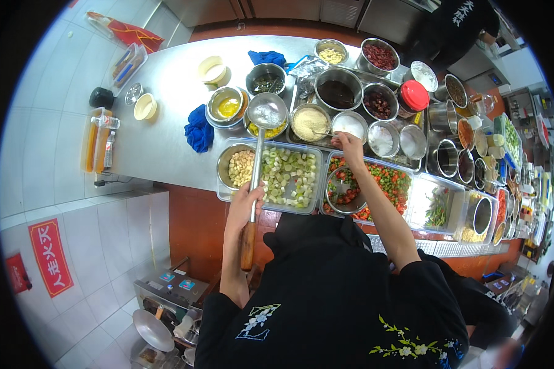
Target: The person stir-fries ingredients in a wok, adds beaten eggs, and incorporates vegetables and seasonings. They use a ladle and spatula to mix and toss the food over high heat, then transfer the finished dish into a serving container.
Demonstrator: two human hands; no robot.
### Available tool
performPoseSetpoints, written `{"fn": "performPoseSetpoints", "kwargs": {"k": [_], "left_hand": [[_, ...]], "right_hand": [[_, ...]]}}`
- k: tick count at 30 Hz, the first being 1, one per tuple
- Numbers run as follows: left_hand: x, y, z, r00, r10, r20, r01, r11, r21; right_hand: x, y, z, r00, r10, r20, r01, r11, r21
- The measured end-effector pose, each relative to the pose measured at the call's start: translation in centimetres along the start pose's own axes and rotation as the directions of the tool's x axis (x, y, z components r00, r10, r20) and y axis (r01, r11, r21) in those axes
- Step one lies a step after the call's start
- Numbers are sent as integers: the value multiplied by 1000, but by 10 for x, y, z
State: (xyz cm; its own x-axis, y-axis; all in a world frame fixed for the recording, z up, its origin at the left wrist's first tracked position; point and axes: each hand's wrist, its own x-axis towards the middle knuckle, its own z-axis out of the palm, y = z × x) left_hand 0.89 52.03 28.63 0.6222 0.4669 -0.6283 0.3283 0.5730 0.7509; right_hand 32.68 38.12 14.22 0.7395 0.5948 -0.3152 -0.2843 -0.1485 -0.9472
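My left hand (pixel 248 199) grips the metal shaft of a long wooden-handled ladle (pixel 267 110), whose bowl holds white powder above a bowl of yellow pieces. My right hand (pixel 349 146) holds a small spoon (pixel 322 133) by its handle; the spoon's tip reaches into a steel bowl of pale yellow granules (pixel 310 121). Just beyond that hand stands a bowl of white granules (pixel 349 123). Near me are a clear bin of chopped scallion (pixel 289 177), a steel bowl of peeled garlic cloves (pixel 241 167) and a bin of chopped red and green peppers (pixel 388 187).
Blue cloths (pixel 199 129) lie on the steel table (pixel 166 138). A pot of dark liquid (pixel 338 90) and a red-lidded jar (pixel 414 95) stand at the back. More containers line the right. Other people stand at the upper right and lower right. A wok (pixel 153 330) is behind on the left.
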Motion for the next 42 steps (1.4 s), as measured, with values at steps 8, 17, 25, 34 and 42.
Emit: {"fn": "performPoseSetpoints", "kwargs": {"k": [8, 17, 25, 34, 42], "left_hand": [[3, -14, 0, 993, -11, 114, -6, 989, 148], [34, -3, 52, 944, -133, 301, 98, 987, 129], [20, 13, 140, 938, -121, 326, 60, 980, 189], [-4, -55, 303, 875, -155, 458, 154, 987, 40], [-7, -91, 440, 801, -215, 558, 195, 976, 96]], "right_hand": [[-19, -87, -9, 972, -231, -43, 211, 937, -278], [-14, -5, -39, 925, -371, -86, 206, 678, -706], [-144, -23, -179, 964, -91, -250, -74, 812, -580], [-207, -3, -358, 940, -23, -342, -74, 961, -267], [-246, -71, -483, 911, -109, -398, -48, 931, -363]]}}
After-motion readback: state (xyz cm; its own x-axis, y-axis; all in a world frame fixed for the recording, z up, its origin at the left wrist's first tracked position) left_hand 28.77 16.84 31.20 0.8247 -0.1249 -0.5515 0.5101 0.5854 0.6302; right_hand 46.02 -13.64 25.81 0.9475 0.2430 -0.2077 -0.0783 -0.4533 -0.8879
